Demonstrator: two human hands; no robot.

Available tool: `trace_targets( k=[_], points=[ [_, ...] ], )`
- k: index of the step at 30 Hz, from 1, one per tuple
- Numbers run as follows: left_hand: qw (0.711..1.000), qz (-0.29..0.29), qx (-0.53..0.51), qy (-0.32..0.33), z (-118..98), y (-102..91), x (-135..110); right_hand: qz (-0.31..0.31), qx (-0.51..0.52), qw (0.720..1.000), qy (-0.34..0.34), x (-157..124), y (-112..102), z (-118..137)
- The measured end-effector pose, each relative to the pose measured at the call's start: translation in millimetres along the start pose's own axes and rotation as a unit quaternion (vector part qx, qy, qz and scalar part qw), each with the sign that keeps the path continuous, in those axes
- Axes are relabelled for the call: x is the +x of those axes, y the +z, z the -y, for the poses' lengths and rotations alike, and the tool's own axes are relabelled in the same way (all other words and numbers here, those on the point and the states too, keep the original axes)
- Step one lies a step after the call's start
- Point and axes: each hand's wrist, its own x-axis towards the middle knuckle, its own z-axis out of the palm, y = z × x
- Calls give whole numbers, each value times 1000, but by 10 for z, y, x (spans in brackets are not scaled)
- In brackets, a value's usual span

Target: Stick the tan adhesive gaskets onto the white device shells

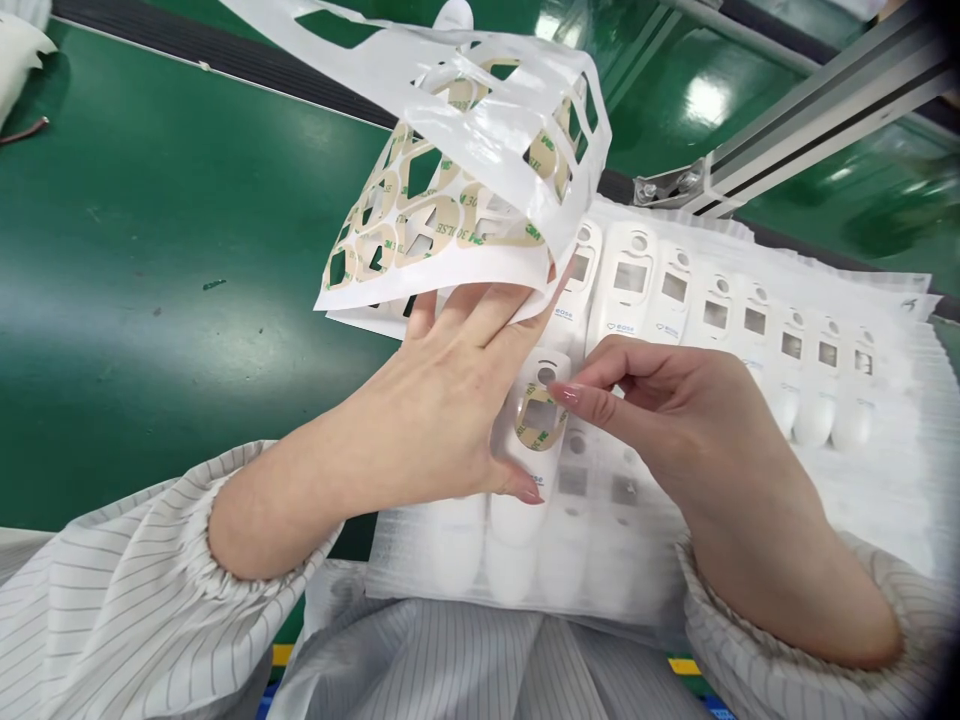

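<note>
My left hand (435,400) is shut on the lower edge of a curled white release liner (480,130), which carries tan 3M adhesive rings (427,225) and die-cut holes. Its little finger rests on a white plastic device housing (525,500). On that housing, around the rectangular window, lies a tan adhesive ring (540,418). My right hand (660,410) is bent over the housing with its fingertips at the ring's upper edge. Its thumb is hidden, so any grip cannot be seen. Similar housings (626,285) lie in rows beneath and beyond both hands.
The housings lie on a ribbed white plastic sheet (881,480). A green table mat (165,250) spreads to the left, with a dark belt (217,85) behind it. An aluminium rail (825,115) crosses the upper right. Striped coat sleeves (120,610) cover both forearms' ends.
</note>
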Motion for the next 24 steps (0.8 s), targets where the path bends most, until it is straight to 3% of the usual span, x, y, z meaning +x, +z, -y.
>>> trace_targets(
  k=[6,24],
  points=[
    [986,55,155,29,1,7,-2,7,16,1000,24,-16,4,39],
    [984,60,168,29,9,15,-17,3,-13,1000,19,-20,2,30]
  ],
)
